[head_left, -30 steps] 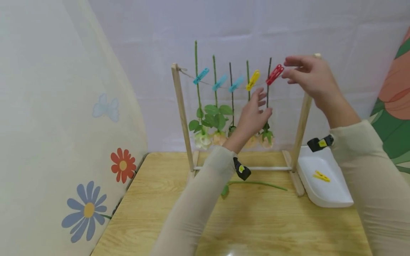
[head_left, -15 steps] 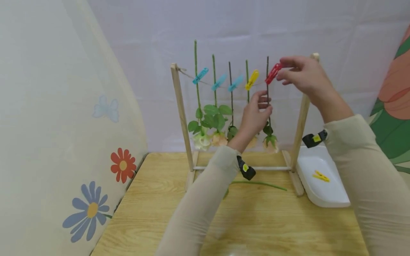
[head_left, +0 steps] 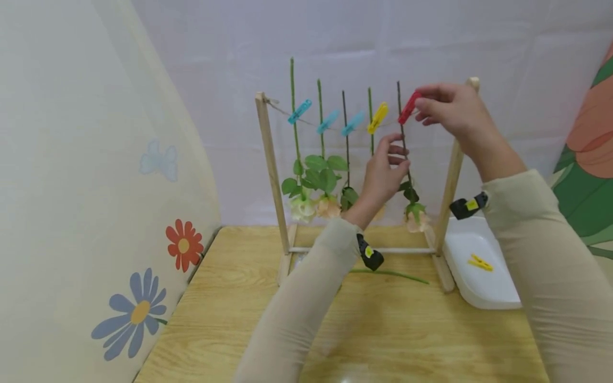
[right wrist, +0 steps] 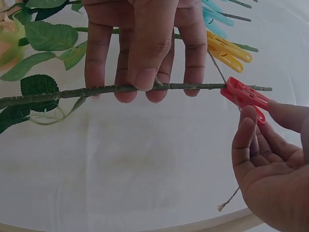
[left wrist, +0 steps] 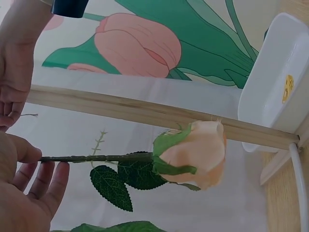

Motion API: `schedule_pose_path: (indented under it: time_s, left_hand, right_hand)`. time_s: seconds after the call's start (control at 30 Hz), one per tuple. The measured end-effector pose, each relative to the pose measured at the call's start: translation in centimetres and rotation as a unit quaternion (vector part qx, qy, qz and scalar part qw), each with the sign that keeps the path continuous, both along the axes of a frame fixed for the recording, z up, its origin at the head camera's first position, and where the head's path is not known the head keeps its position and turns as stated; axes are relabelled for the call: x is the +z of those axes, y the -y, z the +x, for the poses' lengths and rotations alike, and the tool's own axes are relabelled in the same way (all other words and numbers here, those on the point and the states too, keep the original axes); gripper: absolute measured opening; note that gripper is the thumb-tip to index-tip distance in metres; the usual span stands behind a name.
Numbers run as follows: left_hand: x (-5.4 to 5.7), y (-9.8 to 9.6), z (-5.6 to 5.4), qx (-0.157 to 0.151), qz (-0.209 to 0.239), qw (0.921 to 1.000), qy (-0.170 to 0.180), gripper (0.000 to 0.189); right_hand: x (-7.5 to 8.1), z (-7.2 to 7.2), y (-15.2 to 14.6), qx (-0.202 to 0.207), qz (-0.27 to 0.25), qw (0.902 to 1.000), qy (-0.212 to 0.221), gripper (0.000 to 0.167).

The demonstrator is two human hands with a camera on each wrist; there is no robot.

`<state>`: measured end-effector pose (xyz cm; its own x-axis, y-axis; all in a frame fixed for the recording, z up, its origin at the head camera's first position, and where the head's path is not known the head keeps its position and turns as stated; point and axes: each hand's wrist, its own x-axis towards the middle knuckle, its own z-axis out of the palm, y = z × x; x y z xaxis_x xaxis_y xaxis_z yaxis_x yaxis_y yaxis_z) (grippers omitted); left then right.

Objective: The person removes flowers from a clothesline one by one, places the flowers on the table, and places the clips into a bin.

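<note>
A peach artificial rose [left wrist: 193,154] hangs head down, its dark stem [right wrist: 111,89] clipped to the string by a red clothespin [right wrist: 244,96]. My left hand [head_left: 385,173] pinches this stem between thumb and fingers, below the clothespin. At the clothespin's handles, my right hand [right wrist: 275,154] pinches with thumb and index finger. Left along the string, a yellow clothespin [head_left: 378,118] and several blue clothespins [head_left: 300,112] hold more upside-down roses, among them a whitish one [head_left: 303,208]. Part of the row of blooms is hidden behind my left hand and wrist.
A wooden frame [head_left: 271,175] carries the string between two posts. A white tray [head_left: 483,292] with a yellow clothespin [head_left: 480,262] stands at its right foot. A green stem [head_left: 397,274] lies on the wooden table [head_left: 431,335], partly behind my left sleeve. Painted walls flank the table.
My right hand has moved left onto the red clothespin and grips it. My left hand has taken the stem below, and the rose head has swung right.
</note>
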<state>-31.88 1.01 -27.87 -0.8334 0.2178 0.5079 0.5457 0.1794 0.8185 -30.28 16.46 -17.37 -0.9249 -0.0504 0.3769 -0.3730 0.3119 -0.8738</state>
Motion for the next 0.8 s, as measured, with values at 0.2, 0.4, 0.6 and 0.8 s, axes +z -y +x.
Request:
schedule_pose_path:
  time_s: [0.2,0.4,0.6,0.8]
  left_hand:
    - [-0.2,0.1,0.0,0.004,0.001,0.9999,-0.012,0.049]
    - [-0.4,0.3,0.0,-0.005,-0.004,0.9999,-0.015,0.048]
    - [-0.5,0.8,0.1,-0.01,-0.017,0.9996,-0.021,0.049]
    - [-0.7,1.3,0.2,-0.022,-0.038,0.9986,-0.03,0.049]
  right_hand:
    - [0.0,0.0,0.2,-0.01,-0.008,0.9999,0.004,0.046]
    - [-0.1,-0.1,0.4,-0.034,-0.018,0.9993,0.002,0.034]
    - [-0.6,0.2,0.9,-0.059,-0.065,0.9961,0.009,0.018]
    - [-1.1,0.3,1.1,-0.077,-0.116,0.9901,-0.016,0.018]
